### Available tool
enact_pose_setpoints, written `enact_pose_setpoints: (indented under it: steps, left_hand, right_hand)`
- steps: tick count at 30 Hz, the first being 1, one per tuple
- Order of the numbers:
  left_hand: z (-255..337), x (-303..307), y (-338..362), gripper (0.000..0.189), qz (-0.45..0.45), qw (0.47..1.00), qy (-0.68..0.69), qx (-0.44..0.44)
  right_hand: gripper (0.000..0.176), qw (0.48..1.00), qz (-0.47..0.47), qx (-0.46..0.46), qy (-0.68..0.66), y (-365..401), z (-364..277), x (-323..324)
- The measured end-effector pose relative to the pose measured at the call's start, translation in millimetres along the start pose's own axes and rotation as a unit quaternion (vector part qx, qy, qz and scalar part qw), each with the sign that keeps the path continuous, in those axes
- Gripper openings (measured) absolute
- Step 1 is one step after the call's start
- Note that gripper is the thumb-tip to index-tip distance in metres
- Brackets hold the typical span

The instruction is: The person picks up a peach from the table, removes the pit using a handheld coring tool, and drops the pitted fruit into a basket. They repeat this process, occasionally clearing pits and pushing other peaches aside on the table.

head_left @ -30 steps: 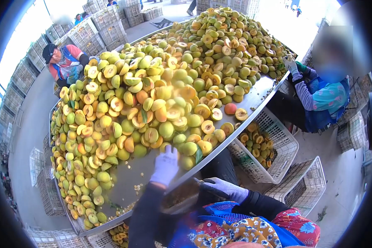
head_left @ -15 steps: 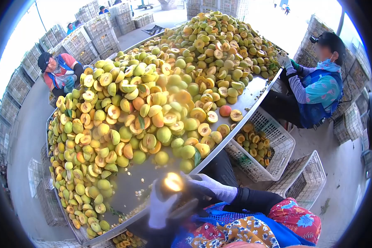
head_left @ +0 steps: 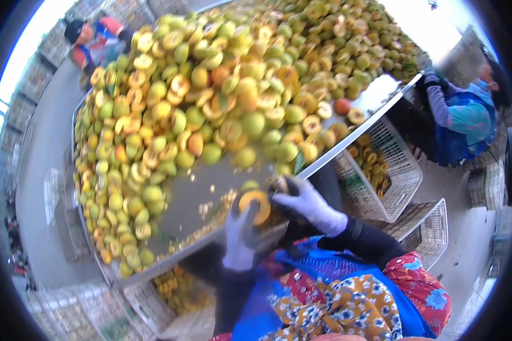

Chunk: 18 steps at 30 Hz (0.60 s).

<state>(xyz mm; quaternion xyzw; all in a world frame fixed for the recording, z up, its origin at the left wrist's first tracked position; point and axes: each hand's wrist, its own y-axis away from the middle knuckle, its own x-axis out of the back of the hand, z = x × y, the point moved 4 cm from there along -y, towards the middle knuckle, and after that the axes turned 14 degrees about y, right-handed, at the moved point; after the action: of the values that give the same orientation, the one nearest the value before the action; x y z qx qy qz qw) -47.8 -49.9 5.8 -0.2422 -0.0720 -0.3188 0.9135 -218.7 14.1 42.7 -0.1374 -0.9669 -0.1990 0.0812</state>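
Note:
My left hand (head_left: 242, 232), in a pale glove with dark fingers, grips a halved stone fruit (head_left: 256, 206), its orange-yellow cut face toward me. Beside it, my right hand (head_left: 312, 206), gloved alike, is closed with the fingers curled around something small, blurred and partly hidden. Both hands are over the near edge of the metal table (head_left: 196, 202). A greenish fruit piece (head_left: 250, 186) shows just beyond the left hand. Small pale pits (head_left: 211, 211) lie scattered on the metal surface.
A large heap of whole and halved yellow-green fruit (head_left: 153, 113) covers much of the table. Plastic crates (head_left: 401, 170) stand at right, one holding fruit halves; more fruit (head_left: 179, 290) sits below the near edge. Co-workers are at left (head_left: 99, 42) and right (head_left: 466, 116).
The view has shifted, so the table and heap sit differently. My hands have moved apart, with the right one now clear of the left. The fruit half's cut face shows more plainly.

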Motion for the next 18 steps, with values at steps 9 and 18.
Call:
enact_pose_setpoints:
  steps: [9,18]
  left_hand:
    - [-13,12,4,0.035,0.133,0.909,0.318,0.237]
    - [13,7,1,0.048,0.154,0.927,0.251,0.231]
  right_hand:
    - [0.027,0.926,-0.080,0.147,0.339,23,-9,-22]
    - [0.032,0.869,-0.100,0.209,0.437,24,-8,-37]
